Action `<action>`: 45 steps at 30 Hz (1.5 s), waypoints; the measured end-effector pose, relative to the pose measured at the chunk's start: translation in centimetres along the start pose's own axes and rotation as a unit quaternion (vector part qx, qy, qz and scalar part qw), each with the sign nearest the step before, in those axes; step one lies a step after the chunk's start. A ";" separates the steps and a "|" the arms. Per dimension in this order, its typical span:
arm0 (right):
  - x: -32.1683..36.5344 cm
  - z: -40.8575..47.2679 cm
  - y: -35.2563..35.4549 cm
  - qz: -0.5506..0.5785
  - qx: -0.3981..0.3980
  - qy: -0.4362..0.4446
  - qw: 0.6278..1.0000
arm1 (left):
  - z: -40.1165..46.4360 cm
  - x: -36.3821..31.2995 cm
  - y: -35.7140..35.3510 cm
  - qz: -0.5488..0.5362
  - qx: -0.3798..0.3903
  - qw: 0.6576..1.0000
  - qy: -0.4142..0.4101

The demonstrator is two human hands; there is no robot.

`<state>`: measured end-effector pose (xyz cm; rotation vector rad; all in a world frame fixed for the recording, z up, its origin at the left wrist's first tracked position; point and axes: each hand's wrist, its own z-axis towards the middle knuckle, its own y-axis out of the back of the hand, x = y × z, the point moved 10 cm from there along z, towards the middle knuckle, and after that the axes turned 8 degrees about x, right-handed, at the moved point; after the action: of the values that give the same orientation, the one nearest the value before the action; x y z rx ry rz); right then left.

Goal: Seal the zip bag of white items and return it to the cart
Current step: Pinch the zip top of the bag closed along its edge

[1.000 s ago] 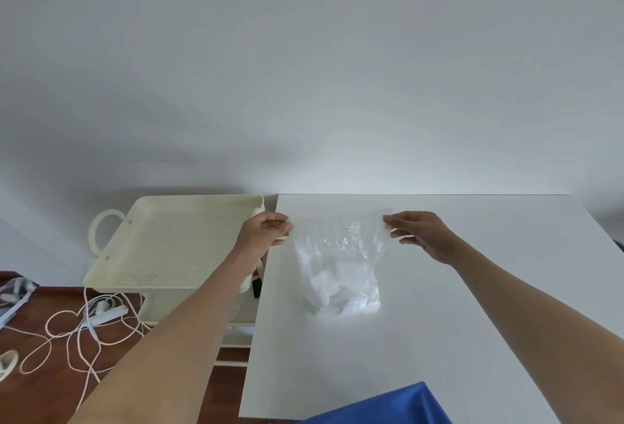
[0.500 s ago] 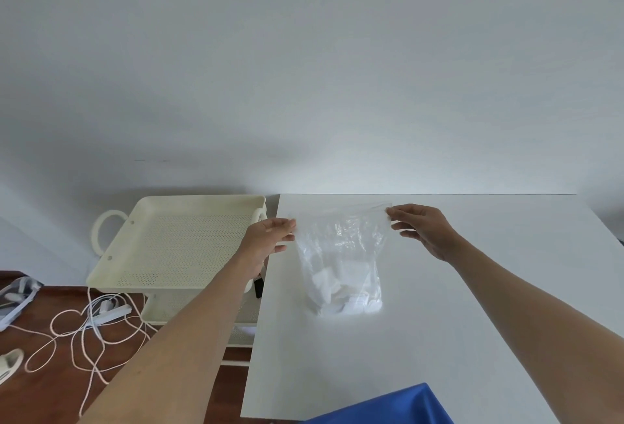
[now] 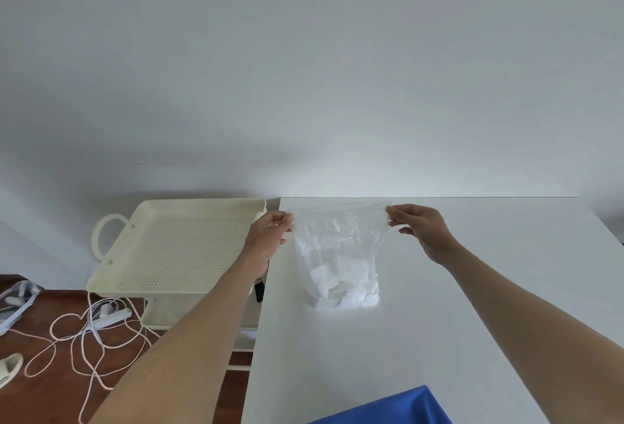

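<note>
Pinching zip bag [image 3: 337, 248] top corners, left hand [image 3: 268, 238], right hand [image 3: 418, 227]

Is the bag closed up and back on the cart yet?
Not yet. The white items are inside the bag, which stands on the table. The left hand and right hand pinch its top corners, pulling the zip edge straight; whether it is sealed is unclear. Moving it to the cart remains.

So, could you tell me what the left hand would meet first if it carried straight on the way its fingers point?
The left hand points right along the bag top, so probably the right hand pinching the opposite corner.
</note>
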<state>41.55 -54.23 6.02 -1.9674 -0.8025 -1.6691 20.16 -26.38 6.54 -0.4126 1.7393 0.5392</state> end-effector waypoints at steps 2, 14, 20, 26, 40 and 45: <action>0.1 0.0 -0.2 -0.007 -0.008 0.003 1.000 | 0.2 -0.1 0.0 -0.006 -0.009 1.000 -0.001; 0.7 -0.2 -0.7 -0.004 -0.018 0.021 1.000 | 0.0 -0.1 -0.1 -0.024 -0.003 1.000 0.005; 1.2 -0.5 -1.5 -0.010 0.015 0.028 0.999 | -0.2 -0.2 -0.2 -0.048 0.006 0.999 0.006; 1.2 -0.1 -1.8 -0.016 0.028 0.024 0.999 | -0.4 0.3 0.2 -0.046 -0.004 0.999 0.008; 1.4 -0.4 -2.6 -0.015 0.046 0.022 0.999 | -0.7 0.1 0.4 -0.029 -0.020 0.999 0.023; 1.3 -0.7 -4.1 -0.001 0.091 -0.001 0.996 | -0.5 -0.5 0.0 -0.019 -0.020 0.999 0.016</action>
<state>38.44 -51.48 7.22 -1.8444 -0.9221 -1.5371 19.90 -26.67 7.07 -0.4838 1.7507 0.5441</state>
